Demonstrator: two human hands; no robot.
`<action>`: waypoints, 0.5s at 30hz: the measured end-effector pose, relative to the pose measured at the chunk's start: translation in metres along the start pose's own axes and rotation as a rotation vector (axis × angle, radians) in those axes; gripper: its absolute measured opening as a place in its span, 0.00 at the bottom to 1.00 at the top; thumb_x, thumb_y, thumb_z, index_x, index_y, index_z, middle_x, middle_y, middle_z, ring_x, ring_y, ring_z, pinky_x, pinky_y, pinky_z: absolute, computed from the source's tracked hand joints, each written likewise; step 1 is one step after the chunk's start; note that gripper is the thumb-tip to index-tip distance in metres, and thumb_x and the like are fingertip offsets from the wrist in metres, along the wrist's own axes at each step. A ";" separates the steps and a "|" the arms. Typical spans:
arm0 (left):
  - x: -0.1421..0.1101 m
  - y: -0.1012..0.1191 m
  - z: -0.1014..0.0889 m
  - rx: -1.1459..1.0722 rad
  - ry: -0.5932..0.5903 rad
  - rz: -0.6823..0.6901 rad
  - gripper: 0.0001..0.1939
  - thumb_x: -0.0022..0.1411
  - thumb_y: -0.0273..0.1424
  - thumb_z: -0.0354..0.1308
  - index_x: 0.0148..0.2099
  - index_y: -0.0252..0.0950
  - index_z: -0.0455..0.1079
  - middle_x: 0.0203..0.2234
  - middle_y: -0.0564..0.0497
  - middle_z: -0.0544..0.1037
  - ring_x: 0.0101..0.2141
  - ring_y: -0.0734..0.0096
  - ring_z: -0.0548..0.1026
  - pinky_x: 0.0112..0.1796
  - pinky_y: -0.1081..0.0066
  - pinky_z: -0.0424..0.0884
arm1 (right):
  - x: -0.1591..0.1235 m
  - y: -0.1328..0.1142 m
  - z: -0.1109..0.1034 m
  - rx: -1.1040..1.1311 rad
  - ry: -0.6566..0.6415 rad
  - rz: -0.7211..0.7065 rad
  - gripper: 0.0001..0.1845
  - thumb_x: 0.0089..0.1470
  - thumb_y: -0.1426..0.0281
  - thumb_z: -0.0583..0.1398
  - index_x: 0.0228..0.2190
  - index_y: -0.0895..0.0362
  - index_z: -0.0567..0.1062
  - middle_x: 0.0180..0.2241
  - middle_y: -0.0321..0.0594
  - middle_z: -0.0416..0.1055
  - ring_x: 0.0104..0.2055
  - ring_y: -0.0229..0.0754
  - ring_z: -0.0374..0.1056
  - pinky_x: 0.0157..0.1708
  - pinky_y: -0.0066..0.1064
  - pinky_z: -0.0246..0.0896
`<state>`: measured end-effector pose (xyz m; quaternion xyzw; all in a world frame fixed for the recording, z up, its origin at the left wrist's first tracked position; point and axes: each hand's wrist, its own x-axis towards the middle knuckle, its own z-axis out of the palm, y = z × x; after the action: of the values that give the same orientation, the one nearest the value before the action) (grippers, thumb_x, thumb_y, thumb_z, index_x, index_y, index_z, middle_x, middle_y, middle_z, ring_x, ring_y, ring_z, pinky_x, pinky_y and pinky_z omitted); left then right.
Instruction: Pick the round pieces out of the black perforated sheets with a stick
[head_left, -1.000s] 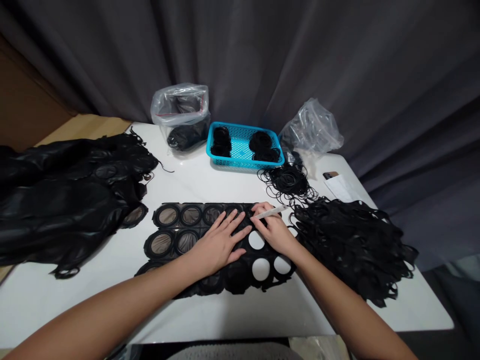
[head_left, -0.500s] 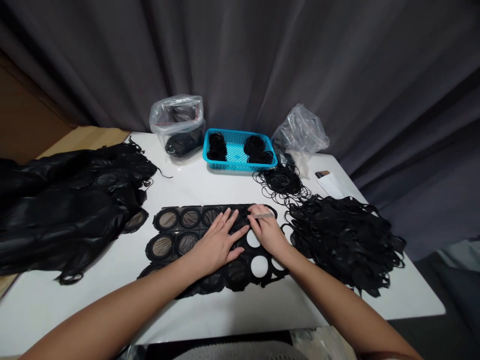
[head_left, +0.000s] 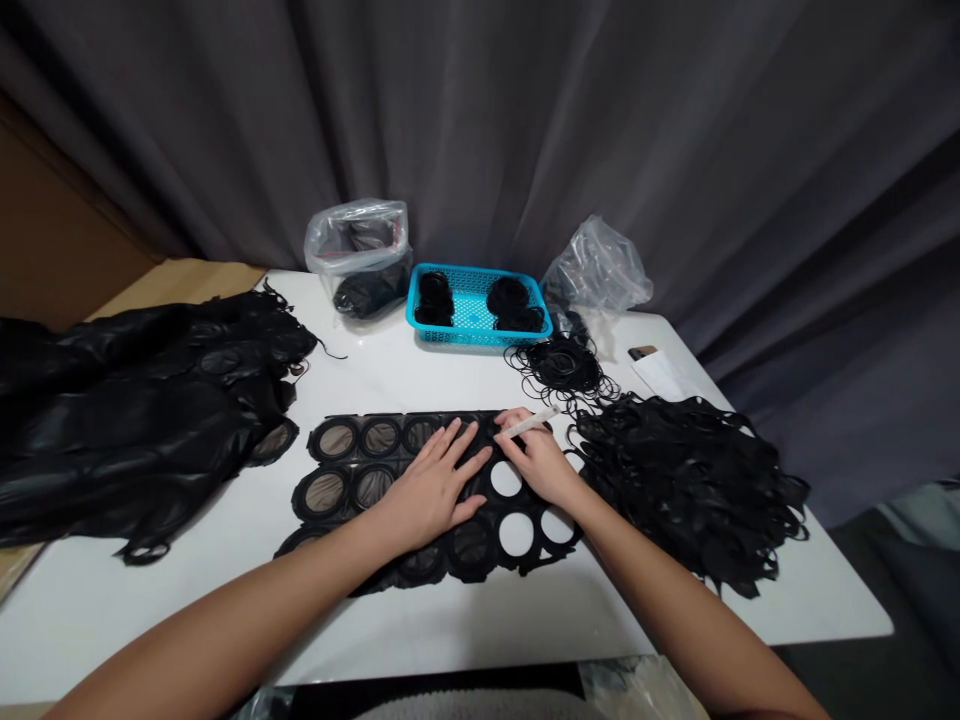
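Watching from beside the bench [head_left: 450, 640], I can see a flat black sheet [head_left: 420, 500] lying at its centre, cut into linked rings. Several rings at the 9 o'clock end are backed with sheer brownish mesh [head_left: 335, 439], while three round holes near 4 o'clock show the white top straight through. The left hand [head_left: 429, 490] lies open on the sheet, fingers spread and pressing flat. The right hand [head_left: 537, 465] is closed in a pinch around a slim white stick [head_left: 531, 423], which slants toward 1 o'clock, with its lower end at the sheet's upper edge.

At 9 o'clock sits a heap of glossy, crumpled black material [head_left: 135, 425], its folds catching the light, with ringed pieces showing along its edge. At 3 o'clock lies a tangled mound of matte black strips [head_left: 690, 480], and a looser nest of thin black loops [head_left: 561, 366] lies at 1 o'clock. Toward 12 o'clock stands a bright blue perforated plastic basket [head_left: 480, 338] holding neat black coils [head_left: 508, 297]. A clear plastic bag [head_left: 357, 240] with dark contents stands at its left, and a crumpled clear bag [head_left: 596, 268] at its right. A dark, pleated curtain [head_left: 525, 120] hangs behind.
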<state>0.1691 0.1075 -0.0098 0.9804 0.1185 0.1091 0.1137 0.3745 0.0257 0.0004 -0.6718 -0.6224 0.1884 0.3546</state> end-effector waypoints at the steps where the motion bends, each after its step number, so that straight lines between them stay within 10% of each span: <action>1: 0.000 0.000 0.000 -0.001 -0.001 -0.001 0.32 0.67 0.41 0.58 0.69 0.39 0.57 0.69 0.40 0.51 0.69 0.46 0.47 0.64 0.48 0.53 | -0.001 -0.001 0.000 -0.010 -0.001 -0.003 0.09 0.64 0.69 0.53 0.31 0.54 0.68 0.44 0.47 0.68 0.48 0.49 0.67 0.51 0.46 0.63; 10: 0.000 -0.002 0.001 -0.030 0.002 0.006 0.30 0.68 0.42 0.57 0.68 0.39 0.57 0.70 0.41 0.51 0.69 0.48 0.45 0.64 0.48 0.52 | -0.004 -0.001 0.016 -0.200 0.089 -0.074 0.11 0.63 0.75 0.49 0.37 0.53 0.70 0.42 0.48 0.70 0.44 0.52 0.64 0.45 0.44 0.63; 15: 0.000 -0.003 0.001 -0.015 0.009 -0.002 0.30 0.68 0.41 0.58 0.68 0.40 0.59 0.69 0.41 0.52 0.69 0.45 0.47 0.63 0.47 0.53 | 0.007 0.023 -0.018 0.083 0.379 0.273 0.12 0.62 0.64 0.54 0.26 0.52 0.63 0.24 0.34 0.62 0.28 0.42 0.61 0.33 0.35 0.62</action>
<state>0.1689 0.1097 -0.0113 0.9789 0.1192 0.1141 0.1206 0.4044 0.0284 -0.0025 -0.7579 -0.4398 0.1306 0.4638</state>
